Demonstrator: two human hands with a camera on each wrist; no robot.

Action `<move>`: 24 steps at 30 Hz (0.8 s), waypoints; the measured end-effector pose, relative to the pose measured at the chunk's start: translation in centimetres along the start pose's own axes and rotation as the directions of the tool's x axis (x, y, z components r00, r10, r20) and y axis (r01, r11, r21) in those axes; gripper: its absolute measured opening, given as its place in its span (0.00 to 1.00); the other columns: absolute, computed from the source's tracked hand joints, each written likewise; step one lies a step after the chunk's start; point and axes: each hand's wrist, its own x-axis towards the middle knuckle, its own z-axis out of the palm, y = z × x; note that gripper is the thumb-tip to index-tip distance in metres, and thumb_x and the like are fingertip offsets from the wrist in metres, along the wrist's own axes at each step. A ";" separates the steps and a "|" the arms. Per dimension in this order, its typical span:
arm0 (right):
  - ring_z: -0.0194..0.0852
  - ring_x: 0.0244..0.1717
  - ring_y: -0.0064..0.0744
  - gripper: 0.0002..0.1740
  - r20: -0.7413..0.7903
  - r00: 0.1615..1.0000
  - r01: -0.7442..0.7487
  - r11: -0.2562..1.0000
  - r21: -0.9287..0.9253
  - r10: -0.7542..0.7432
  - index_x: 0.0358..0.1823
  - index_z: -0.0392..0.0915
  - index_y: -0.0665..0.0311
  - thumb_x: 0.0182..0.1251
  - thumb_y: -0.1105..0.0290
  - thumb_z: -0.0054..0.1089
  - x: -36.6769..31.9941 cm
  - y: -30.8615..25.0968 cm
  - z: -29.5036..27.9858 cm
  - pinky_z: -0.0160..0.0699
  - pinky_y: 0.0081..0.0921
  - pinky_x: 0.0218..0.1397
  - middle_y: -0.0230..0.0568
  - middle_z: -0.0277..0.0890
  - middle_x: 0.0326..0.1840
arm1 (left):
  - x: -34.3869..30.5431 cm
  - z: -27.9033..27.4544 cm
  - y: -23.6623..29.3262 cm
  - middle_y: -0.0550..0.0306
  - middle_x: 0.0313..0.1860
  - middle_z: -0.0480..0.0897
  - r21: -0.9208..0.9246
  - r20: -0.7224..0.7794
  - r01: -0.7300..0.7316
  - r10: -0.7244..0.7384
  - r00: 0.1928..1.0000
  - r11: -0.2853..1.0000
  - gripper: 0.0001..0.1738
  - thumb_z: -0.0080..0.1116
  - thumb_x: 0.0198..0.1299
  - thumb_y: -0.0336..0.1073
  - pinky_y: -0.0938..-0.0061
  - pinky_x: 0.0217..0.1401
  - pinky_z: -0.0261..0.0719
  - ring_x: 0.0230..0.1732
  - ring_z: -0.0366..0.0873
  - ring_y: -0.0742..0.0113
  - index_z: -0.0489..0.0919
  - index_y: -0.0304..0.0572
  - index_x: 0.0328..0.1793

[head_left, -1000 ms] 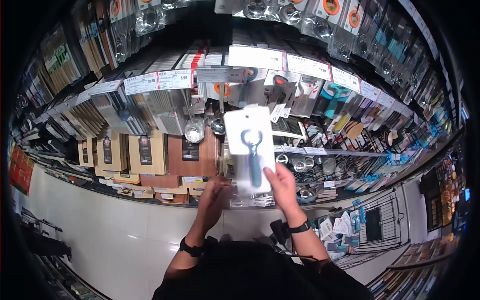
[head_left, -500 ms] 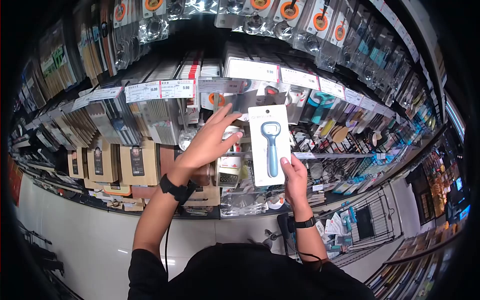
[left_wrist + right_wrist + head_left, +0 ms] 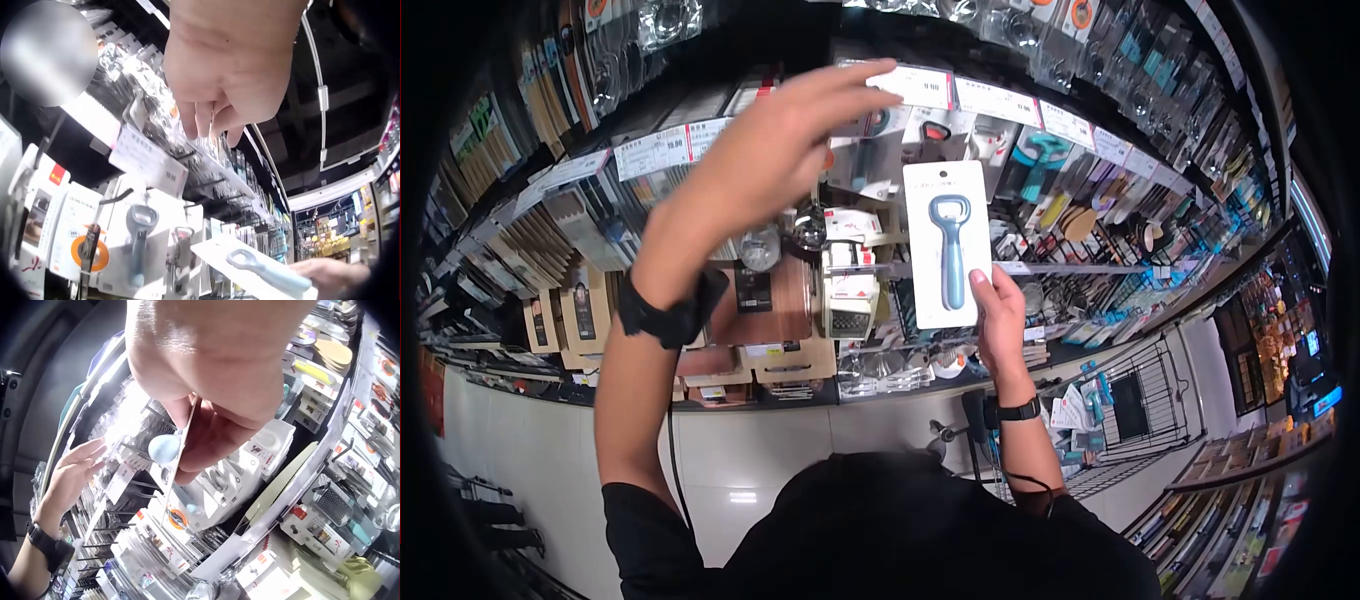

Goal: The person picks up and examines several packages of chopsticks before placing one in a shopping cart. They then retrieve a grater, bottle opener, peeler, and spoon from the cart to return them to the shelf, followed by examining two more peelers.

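A white card with a blue-handled peeler (image 3: pixel 952 250) is pinched at its lower right edge by my right hand (image 3: pixel 1002 318), thumb in front and fingers behind. The right wrist view shows that card (image 3: pixel 181 447) edge-on between thumb and fingers. My left hand (image 3: pixel 765 150) is raised in front of the shelf's price labels (image 3: pixel 900 84), fingers extended and holding nothing. In the left wrist view the left hand (image 3: pixel 228 81) hangs above a tilted price label (image 3: pixel 148 161), and a similar carded peeler (image 3: pixel 139 244) hangs on the rack below.
Wooden boards (image 3: pixel 765 300) and boxed graters (image 3: pixel 852 290) stand on the lower shelf at centre left. A wire shopping cart (image 3: pixel 1145 400) with carded goods is at the lower right. More packaged utensils (image 3: pixel 1155 75) hang at the upper right.
My left hand has risen from beside the boards to the price labels. The carded peeler, upright in my right hand, has moved right and up from its earlier place near the centre.
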 end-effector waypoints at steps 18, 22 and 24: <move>0.72 0.42 0.16 0.16 -0.001 0.999 0.040 0.999 -0.027 -0.040 0.54 0.77 0.74 0.75 0.67 0.55 1.5 -0.8 1.9 0.70 0.16 0.46 0.33 0.80 0.44 | 3.6 -0.3 -2.1 0.56 0.40 0.86 0.499 -0.051 -0.023 0.056 0.997 0.866 0.13 0.65 0.55 0.35 0.66 0.39 0.82 0.39 0.84 0.55 0.85 0.48 0.48; 0.72 0.42 0.16 0.16 0.008 0.998 0.055 0.998 -0.012 -0.055 0.54 0.77 0.73 0.75 0.66 0.55 1.8 -0.4 1.6 0.69 0.16 0.46 0.32 0.80 0.44 | 4.1 -0.8 -2.0 0.56 0.39 0.86 0.452 -0.094 0.090 -0.054 0.994 0.888 0.09 0.63 0.60 0.38 0.67 0.39 0.82 0.38 0.85 0.54 0.86 0.50 0.46; 0.72 0.41 0.15 0.16 -0.005 0.995 0.098 0.995 -0.029 -0.098 0.54 0.77 0.72 0.76 0.65 0.55 2.1 -0.4 2.0 0.69 0.15 0.45 0.32 0.80 0.44 | 4.2 -0.9 -2.1 0.55 0.39 0.86 0.454 -0.121 0.058 -0.003 0.993 0.889 0.10 0.63 0.61 0.39 0.67 0.39 0.82 0.38 0.85 0.54 0.86 0.50 0.47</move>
